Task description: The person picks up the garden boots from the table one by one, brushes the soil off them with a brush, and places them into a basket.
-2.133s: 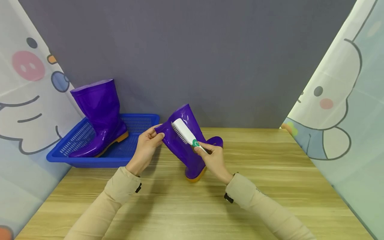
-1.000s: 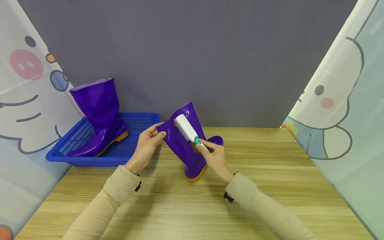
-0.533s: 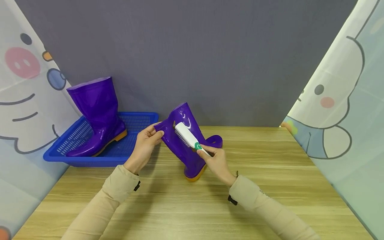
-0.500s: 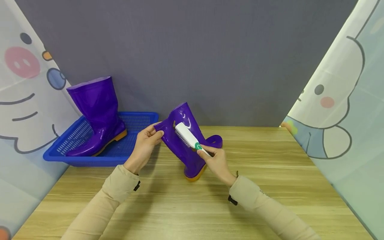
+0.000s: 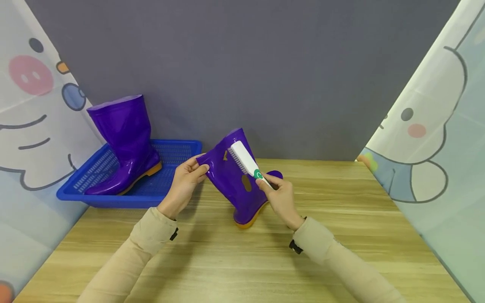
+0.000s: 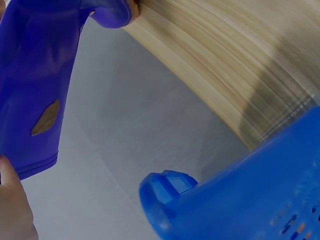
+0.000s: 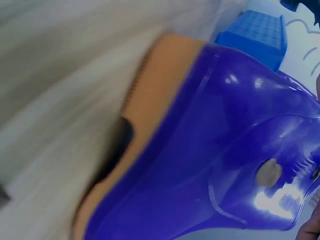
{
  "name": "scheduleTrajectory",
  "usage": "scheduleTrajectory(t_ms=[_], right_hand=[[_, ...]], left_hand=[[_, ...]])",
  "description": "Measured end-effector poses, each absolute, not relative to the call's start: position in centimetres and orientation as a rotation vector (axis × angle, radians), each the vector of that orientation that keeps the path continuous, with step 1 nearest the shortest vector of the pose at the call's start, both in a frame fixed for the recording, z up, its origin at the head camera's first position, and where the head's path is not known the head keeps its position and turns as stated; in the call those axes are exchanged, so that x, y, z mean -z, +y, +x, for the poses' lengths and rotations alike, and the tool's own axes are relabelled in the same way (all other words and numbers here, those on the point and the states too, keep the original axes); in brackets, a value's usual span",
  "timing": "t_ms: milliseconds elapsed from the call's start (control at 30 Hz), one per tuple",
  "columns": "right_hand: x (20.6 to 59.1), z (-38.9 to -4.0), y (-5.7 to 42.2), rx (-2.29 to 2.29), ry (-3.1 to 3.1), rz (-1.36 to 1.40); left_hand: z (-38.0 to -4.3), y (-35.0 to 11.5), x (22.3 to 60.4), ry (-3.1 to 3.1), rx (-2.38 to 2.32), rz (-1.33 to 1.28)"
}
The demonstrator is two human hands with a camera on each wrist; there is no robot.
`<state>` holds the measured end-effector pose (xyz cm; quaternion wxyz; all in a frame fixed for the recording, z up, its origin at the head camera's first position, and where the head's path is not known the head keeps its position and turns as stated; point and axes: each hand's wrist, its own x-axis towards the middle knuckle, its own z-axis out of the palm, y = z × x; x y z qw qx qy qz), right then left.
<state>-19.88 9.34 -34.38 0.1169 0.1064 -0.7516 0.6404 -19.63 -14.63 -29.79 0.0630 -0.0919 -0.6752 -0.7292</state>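
A purple rain boot [image 5: 231, 185] with an orange sole leans to the left on the table. Brown patches mark its shaft, one of them a brown spot [image 5: 246, 183] near the middle. My left hand [image 5: 184, 183] pinches the rim of the boot's opening between thumb and fingers. In my right hand [image 5: 280, 198] I grip the handle of a white brush [image 5: 244, 158] with a green band, its bristles against or just over the shaft. The left wrist view shows another brown patch [image 6: 46, 119] on the boot's other side. The right wrist view has the boot's orange sole [image 7: 165, 85] close up.
A second purple boot [image 5: 125, 139] stands in a blue plastic basket [image 5: 129, 202] at the left. The wooden table [image 5: 235, 261] meets a grey backdrop [image 5: 242, 75] behind the boot. Cartoon-printed cloths hang at both sides.
The brush first slid a little down the shaft, then moved up and to the right, uncovering brown patches on the boot. My left hand has kept its pinch on the rim.
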Motion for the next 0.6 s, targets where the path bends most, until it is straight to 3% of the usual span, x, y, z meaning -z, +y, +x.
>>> scheduleTrajectory(t_ms=[600], right_hand=[[35.5, -19.9, 8.6, -1.898, -2.270, 0.272]], left_hand=[[-19.7, -14.4, 29.5, -2.102, 2.148, -0.277]])
